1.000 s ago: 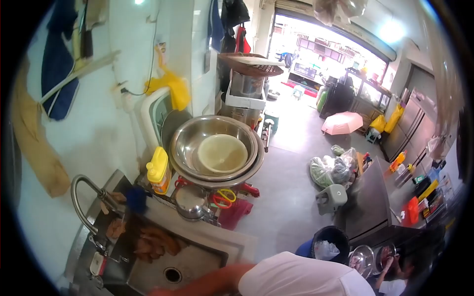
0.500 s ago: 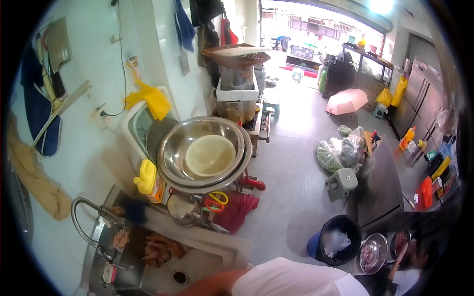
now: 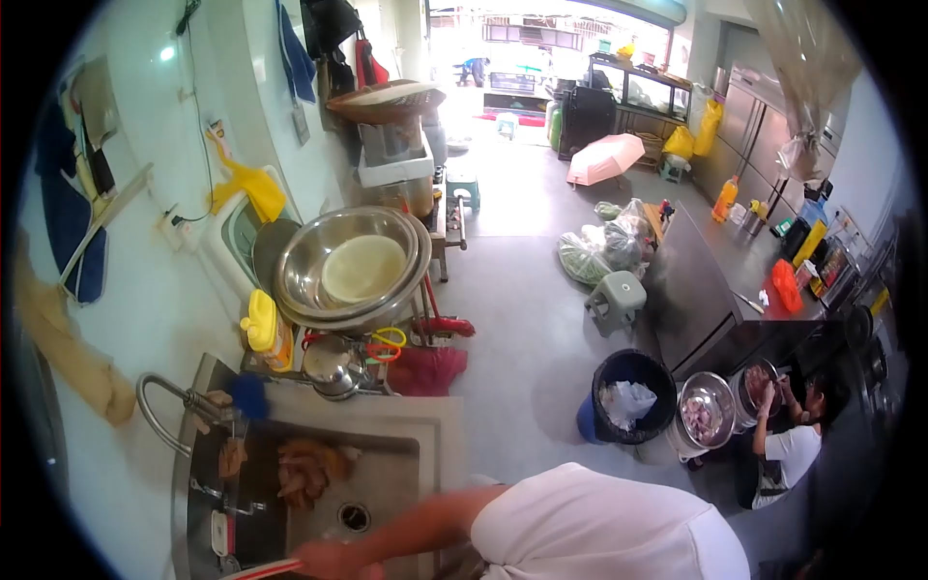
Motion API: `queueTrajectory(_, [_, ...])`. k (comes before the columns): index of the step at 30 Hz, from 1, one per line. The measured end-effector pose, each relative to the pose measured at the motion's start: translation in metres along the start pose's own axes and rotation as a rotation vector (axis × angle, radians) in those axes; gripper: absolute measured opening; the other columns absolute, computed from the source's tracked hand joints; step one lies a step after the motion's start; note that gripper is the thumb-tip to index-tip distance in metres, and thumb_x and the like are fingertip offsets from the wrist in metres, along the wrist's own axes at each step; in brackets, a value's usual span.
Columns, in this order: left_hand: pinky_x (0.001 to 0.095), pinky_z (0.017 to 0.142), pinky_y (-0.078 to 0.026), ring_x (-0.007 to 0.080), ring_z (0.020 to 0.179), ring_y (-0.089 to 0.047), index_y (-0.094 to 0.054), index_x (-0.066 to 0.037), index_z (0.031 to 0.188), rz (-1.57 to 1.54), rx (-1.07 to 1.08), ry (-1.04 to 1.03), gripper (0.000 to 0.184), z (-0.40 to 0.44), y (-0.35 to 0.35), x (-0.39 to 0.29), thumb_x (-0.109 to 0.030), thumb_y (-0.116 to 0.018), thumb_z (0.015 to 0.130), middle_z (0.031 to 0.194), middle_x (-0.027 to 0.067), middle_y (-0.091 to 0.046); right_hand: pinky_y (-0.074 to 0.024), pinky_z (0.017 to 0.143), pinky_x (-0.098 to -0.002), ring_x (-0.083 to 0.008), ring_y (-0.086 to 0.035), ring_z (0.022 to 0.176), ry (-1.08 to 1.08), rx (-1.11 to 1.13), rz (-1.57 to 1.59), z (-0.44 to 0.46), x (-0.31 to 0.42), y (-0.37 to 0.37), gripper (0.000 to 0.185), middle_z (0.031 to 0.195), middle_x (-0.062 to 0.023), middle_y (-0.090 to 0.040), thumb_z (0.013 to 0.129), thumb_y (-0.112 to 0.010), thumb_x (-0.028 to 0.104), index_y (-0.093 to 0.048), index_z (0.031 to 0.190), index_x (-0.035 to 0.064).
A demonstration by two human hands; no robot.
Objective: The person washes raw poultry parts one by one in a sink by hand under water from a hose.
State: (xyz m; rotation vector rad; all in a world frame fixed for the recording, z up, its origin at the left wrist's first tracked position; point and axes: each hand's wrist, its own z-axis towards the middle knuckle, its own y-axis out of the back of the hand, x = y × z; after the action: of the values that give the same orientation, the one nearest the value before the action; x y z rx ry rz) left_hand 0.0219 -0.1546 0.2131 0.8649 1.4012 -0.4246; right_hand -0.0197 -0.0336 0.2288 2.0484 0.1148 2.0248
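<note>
My right hand (image 3: 333, 559) is at the bottom edge over the near side of the sink (image 3: 440, 440), its arm reaching in from a white sleeve. It looks closed around a slim red-and-white stick-like thing (image 3: 261, 570), which runs out of the frame at lower left; its kind is unclear. In the sink lies a pile of brownish pieces of meat (image 3: 307, 472), beside the round drain (image 3: 354, 517). Another brownish piece (image 3: 232, 457) rests on the ledge near the tap (image 3: 155, 387). My left hand does not show.
Large steel basins (image 3: 290, 261) are stacked beyond the sink, with a yellow jug (image 3: 263, 329) beside them. A lined bin (image 3: 633, 362), a grey stool (image 3: 616, 298) and bags of vegetables (image 3: 599, 251) stand on the floor. Another person (image 3: 788, 454) works at a bowl of meat.
The view has shifted, moving the room leftward and up in the frame. My right hand and the red-and-white thing have come into sight. The other person shows more fully.
</note>
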Motion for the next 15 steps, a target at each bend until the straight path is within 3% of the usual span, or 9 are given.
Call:
queueTrajectory(3, [0.0365, 0.069, -0.050, 0.0234, 0.076, -0.063, -0.063, -0.008, 0.098, -0.021, 0.010, -0.010, 0.023, -0.017, 0.013, -0.001, -0.025, -0.060, 0.083, 0.083, 0.0124, -0.062, -0.0473, 0.065, -0.0461, -0.0321, -0.061, 0.073, -0.152, 0.015, -0.027, -0.026, 0.030, 0.010, 0.035, 0.082, -0.0190, -0.064, 0.089, -0.058, 0.036, -0.067, 0.092, 0.0024])
queueTrajectory(9, [0.0365, 0.069, -0.051, 0.0238, 0.077, -0.063, -0.063, -0.008, 0.098, -0.042, -0.008, 0.004, 0.023, -0.039, 0.035, 0.001, -0.026, -0.060, 0.083, 0.084, 0.0128, -0.063, -0.0469, 0.072, -0.0458, -0.0314, -0.064, 0.083, 0.060, 0.022, -0.075, -0.027, 0.001, -0.001, 0.037, 0.088, -0.0188, -0.066, 0.091, -0.056, 0.039, -0.066, 0.089, 0.0027])
queueTrajectory(12, [0.0365, 0.069, -0.051, 0.0240, 0.077, -0.063, -0.063, -0.008, 0.099, -0.040, -0.026, 0.017, 0.023, -0.043, 0.044, 0.002, -0.026, -0.060, 0.083, 0.084, 0.0131, -0.063, -0.0459, 0.066, -0.0444, -0.0332, -0.061, 0.078, -0.073, 0.054, -0.135, -0.032, 0.023, 0.002, 0.029, 0.080, -0.0140, -0.060, 0.091, -0.055, 0.036, -0.057, 0.085, 0.0077])
queueTrajectory(15, [0.0365, 0.069, -0.051, 0.0242, 0.077, -0.064, -0.063, -0.008, 0.099, -0.042, -0.044, 0.037, 0.024, -0.045, 0.047, 0.006, -0.026, -0.060, 0.083, 0.084, 0.0133, -0.063, -0.0461, 0.064, -0.0459, -0.0331, -0.062, 0.075, 0.027, -0.034, -0.056, -0.032, 0.015, -0.004, 0.030, 0.078, -0.0137, -0.062, 0.090, -0.056, 0.037, -0.057, 0.085, 0.0077])
